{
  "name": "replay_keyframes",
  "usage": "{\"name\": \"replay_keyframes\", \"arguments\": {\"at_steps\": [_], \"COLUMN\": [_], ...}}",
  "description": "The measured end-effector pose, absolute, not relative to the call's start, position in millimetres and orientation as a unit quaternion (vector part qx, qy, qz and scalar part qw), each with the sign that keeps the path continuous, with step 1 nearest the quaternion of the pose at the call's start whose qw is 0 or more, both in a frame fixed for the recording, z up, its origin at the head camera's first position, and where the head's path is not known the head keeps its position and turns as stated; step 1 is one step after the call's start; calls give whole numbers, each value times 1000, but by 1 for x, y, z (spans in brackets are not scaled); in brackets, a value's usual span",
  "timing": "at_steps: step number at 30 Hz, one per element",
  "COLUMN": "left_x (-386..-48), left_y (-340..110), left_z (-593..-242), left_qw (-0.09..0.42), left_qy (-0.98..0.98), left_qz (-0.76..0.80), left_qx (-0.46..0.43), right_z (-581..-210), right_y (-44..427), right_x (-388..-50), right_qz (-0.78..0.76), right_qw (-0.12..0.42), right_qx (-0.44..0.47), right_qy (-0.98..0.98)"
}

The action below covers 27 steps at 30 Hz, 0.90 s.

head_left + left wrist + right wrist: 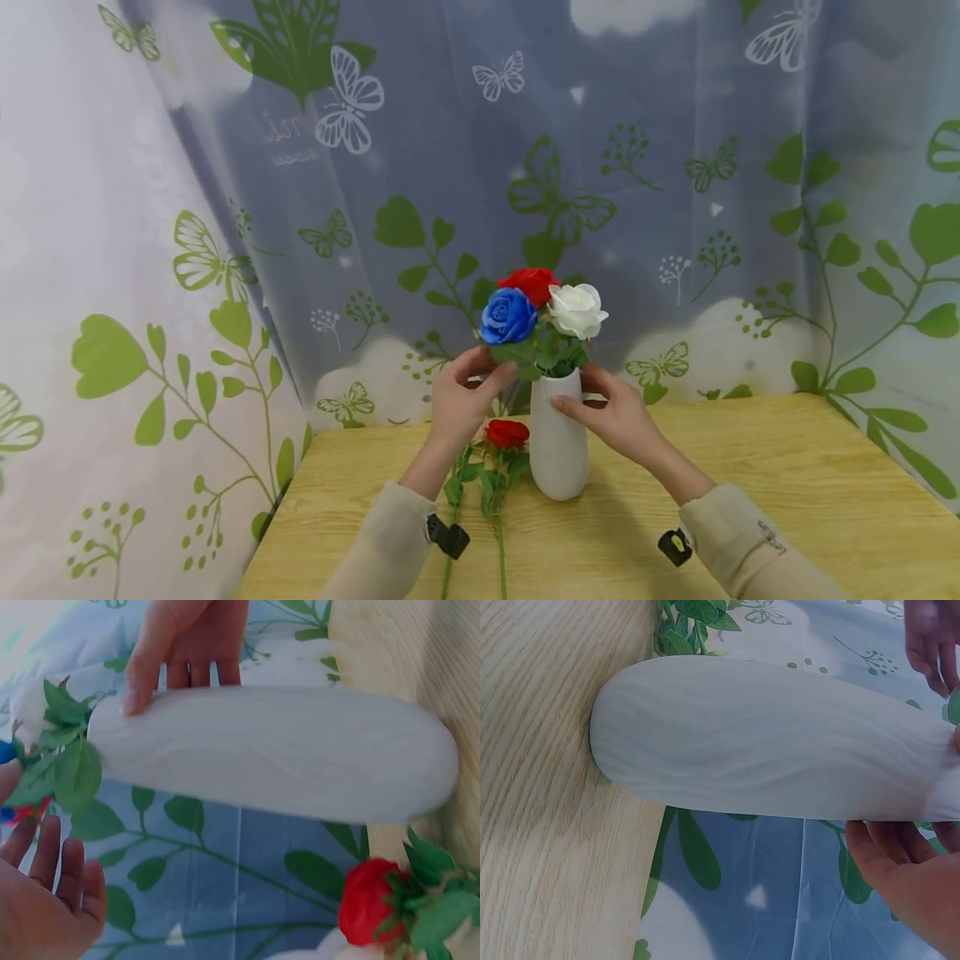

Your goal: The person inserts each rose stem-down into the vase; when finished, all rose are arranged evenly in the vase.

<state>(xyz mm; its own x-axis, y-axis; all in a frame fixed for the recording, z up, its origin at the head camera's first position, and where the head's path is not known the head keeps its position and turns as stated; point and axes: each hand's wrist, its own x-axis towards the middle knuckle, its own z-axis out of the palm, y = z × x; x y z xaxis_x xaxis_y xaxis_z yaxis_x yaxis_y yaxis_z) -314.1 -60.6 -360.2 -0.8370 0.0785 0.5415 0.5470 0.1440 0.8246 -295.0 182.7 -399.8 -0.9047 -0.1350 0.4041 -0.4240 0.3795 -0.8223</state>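
Note:
A white vase (559,442) with a faint wavy relief stands upright on the table. Out of its mouth rise a blue rose (508,316), a red rose (531,285) and a white rose (578,311), with green leaves (78,774) below the blooms. My right hand (619,414) holds the vase near its rim, the thumb on the front and the fingers at the far side. Just under the blue rose is my left hand (467,397), its fingers loosely bent beside the leaves. Whether it touches them I cannot tell.
Left of the vase, another red rose (507,433) lies on the wooden table (750,467). A second green stem (447,575) lies beside it, its bloom hidden by the left hand and arm. A printed curtain (450,150) hangs behind the table.

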Motion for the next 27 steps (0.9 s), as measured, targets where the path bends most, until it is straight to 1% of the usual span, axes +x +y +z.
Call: {"name": "replay_keyframes", "arguments": {"at_steps": [3, 6, 11, 20, 24, 27], "left_x": [-315, -317, -319, -316, -314, -312], "left_y": [-75, -90, -113, -142, -149, -153], "left_z": [-368, -377, -396, -435, -454, -466], "left_qw": [202, 198, 152, 59, 30, 8], "left_qy": [-722, -711, -703, -736, -758, -774], "left_qz": [-630, -649, -680, -667, -646, -627], "left_qx": [-202, -184, -144, -94, -84, -92], "right_z": [-400, -399, -399, -398, -399, -400], "right_y": [183, 182, 182, 183, 182, 182], "right_x": [-294, -294, -295, -294, -295, -295], "right_qz": [529, 528, 528, 528, 527, 524], "right_qw": [134, 133, 134, 136, 138, 140], "right_qx": [168, 167, 166, 165, 165, 166], "right_qy": [-821, -822, -822, -822, -822, -823]}}
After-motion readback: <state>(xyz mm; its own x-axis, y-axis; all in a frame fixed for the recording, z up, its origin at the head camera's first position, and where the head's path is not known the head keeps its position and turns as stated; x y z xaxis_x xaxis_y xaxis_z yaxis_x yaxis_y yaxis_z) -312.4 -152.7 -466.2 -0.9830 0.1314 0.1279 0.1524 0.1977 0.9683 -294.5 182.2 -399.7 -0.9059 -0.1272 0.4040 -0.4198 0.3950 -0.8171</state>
